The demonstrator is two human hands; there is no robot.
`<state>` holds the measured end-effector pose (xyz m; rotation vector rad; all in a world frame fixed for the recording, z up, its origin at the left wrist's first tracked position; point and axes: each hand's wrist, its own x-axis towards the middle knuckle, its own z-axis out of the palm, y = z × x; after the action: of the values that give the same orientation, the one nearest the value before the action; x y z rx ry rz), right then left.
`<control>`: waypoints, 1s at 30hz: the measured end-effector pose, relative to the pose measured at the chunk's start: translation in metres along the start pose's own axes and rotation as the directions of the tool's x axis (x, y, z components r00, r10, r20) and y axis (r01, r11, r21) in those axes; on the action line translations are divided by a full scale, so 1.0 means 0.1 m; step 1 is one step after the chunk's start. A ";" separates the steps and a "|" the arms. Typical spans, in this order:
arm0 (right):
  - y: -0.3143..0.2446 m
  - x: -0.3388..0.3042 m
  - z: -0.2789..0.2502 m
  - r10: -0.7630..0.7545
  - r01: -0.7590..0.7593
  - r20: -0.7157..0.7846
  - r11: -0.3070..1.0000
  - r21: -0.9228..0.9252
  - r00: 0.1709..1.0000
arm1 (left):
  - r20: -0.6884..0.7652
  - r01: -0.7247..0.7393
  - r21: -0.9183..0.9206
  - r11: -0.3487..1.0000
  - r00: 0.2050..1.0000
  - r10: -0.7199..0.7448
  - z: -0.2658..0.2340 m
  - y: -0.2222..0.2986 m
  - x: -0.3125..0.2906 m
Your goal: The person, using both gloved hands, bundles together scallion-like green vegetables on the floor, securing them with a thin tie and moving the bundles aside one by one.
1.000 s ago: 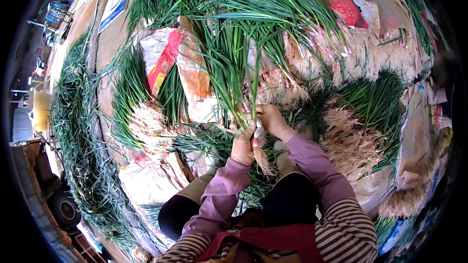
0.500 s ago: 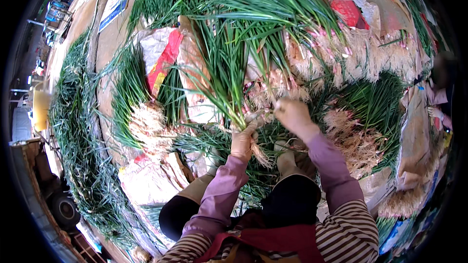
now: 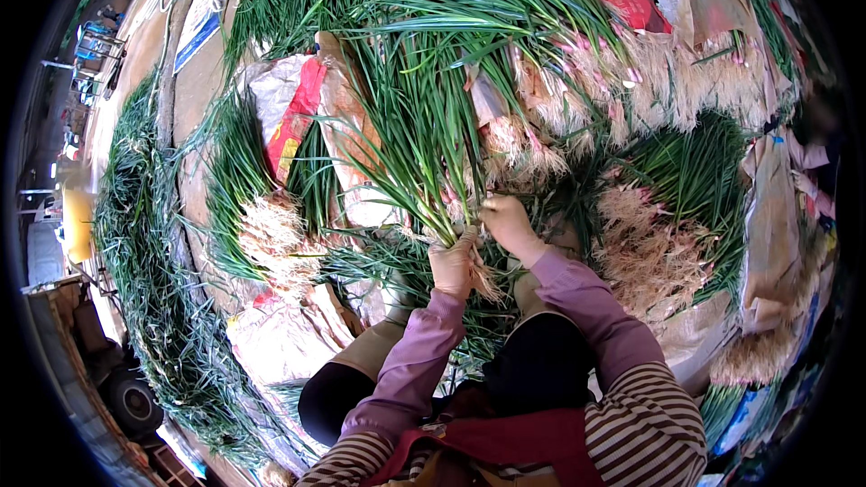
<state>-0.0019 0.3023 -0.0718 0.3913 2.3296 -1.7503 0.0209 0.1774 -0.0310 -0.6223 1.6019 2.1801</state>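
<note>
Two hands meet at the base of one bunch of green onions (image 3: 424, 140). Left hand (image 3: 451, 269): fingers wrapped tight around the bunch just above the pale roots, which hang below the fist; leaves fan up and away. Right hand (image 3: 507, 224): just beside the left, fingers curled at the bunch's stalk end on its right side; whether they pinch a stalk cannot be told. Heaped green onions with root tufts (image 3: 266, 234) lie on sacks (image 3: 289, 108) all around.
</note>
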 end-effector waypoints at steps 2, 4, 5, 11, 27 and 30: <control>-0.08 -0.16 -0.01 0.109 0.024 0.228 0.860 -0.510 0.967 | -0.052 -0.040 0.076 0.996 0.998 0.044 -0.09 -0.07 0.04; -0.02 -0.34 -0.05 0.347 0.173 0.439 0.588 -0.790 0.829 | -0.080 -0.073 0.112 0.991 0.993 0.082 -0.15 -0.07 0.06; 0.02 -0.38 -0.11 0.416 0.248 0.569 0.608 -0.754 0.709 | -0.091 -0.063 0.121 0.991 0.993 0.074 -0.19 -0.05 0.08; -0.10 0.01 -0.27 0.294 -0.154 0.137 0.779 -0.608 0.946 | -0.011 0.092 0.264 0.960 0.996 -0.092 -0.31 0.01 0.19; 0.19 0.13 -0.26 0.227 -0.296 0.217 0.875 0.383 0.950 | 0.142 0.263 0.228 0.938 0.944 -0.299 -0.37 -0.31 0.03; 0.22 0.05 -0.22 0.258 -0.330 0.233 0.870 0.365 0.938 | 0.144 0.242 0.241 0.940 0.949 -0.282 -0.31 -0.25 0.03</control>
<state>0.0003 0.3295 -0.0873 0.5936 1.6761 -2.0011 0.0359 0.1548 -0.0607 -0.5255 1.5404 1.7822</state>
